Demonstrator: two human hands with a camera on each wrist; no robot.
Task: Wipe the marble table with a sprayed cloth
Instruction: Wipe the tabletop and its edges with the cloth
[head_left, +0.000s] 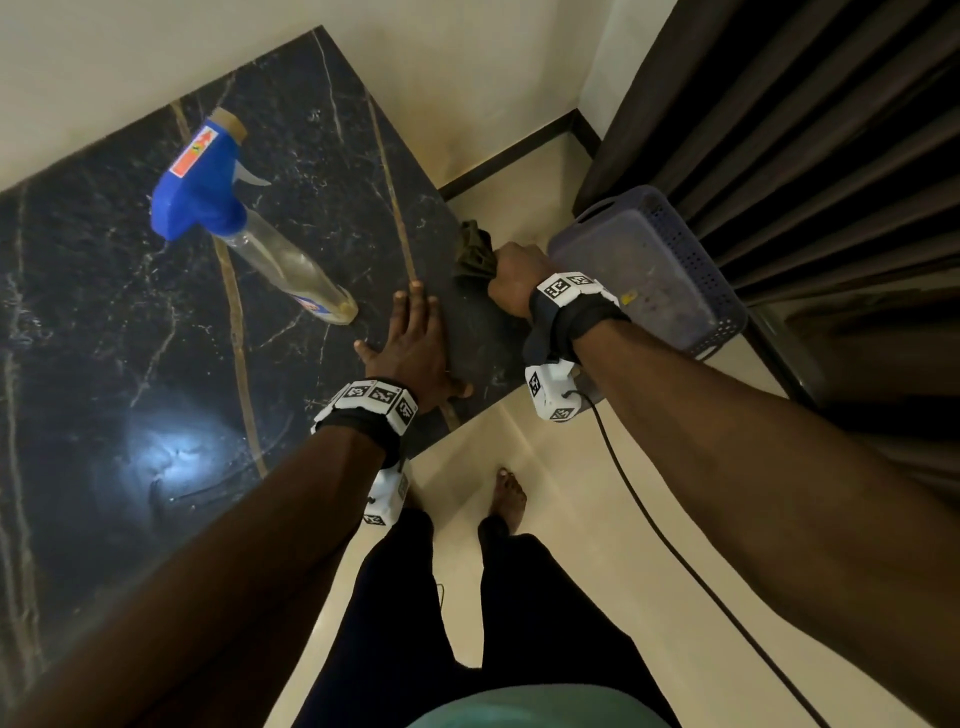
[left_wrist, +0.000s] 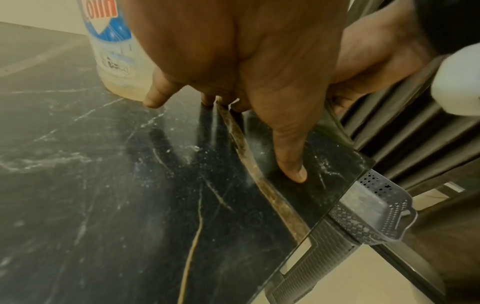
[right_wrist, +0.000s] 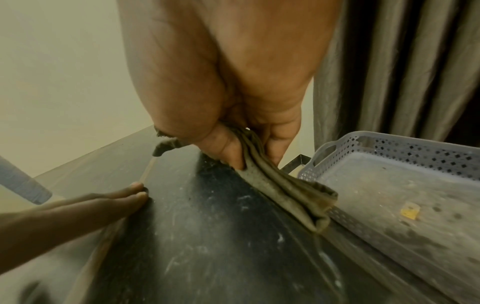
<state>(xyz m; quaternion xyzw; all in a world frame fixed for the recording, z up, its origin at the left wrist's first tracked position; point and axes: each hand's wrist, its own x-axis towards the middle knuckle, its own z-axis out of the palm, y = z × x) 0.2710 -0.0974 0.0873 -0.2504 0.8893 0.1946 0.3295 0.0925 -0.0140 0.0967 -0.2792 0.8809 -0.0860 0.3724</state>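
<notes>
Wiping with the olive cloth (right_wrist: 283, 185), bunched at the right edge of the marble counter (head_left: 130, 312) beside the grey basket (head_left: 691, 270); right hand (head_left: 514, 278) in a closed grip, fingers pinching the folds; left hand (head_left: 415, 348) spread flat, bracing on the stone; spray bottle (head_left: 244, 218) standing further in; better flattened for fuller contact, then drawn inward in overlapping strokes, judging by the dusty streaks.

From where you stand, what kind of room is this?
Probably a room in a home: a dark marble table against a plain wall, long curtains by a tiled floor, and a plastic basket.
</notes>
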